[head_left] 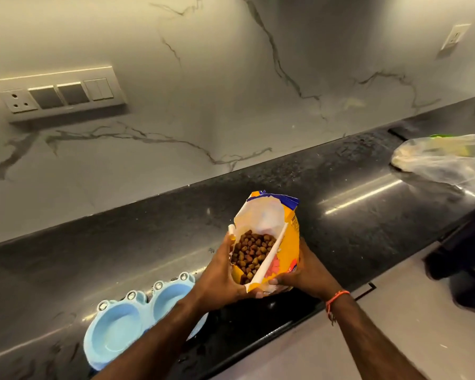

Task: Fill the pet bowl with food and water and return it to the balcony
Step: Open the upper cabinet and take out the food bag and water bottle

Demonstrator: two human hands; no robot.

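Below and to the left of your hands, the pet bowl (137, 322) lies lengthwise along the counter (354, 187), nearest your left hand (222, 278), while both it and your right hand (305, 272) clasp the open food bag (269, 242).

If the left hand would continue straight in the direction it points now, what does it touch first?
The left hand points up and right and already presses the open yellow food bag; the bag is first. Beyond it lies bare black counter, then probably the marble wall, though depth is unclear.
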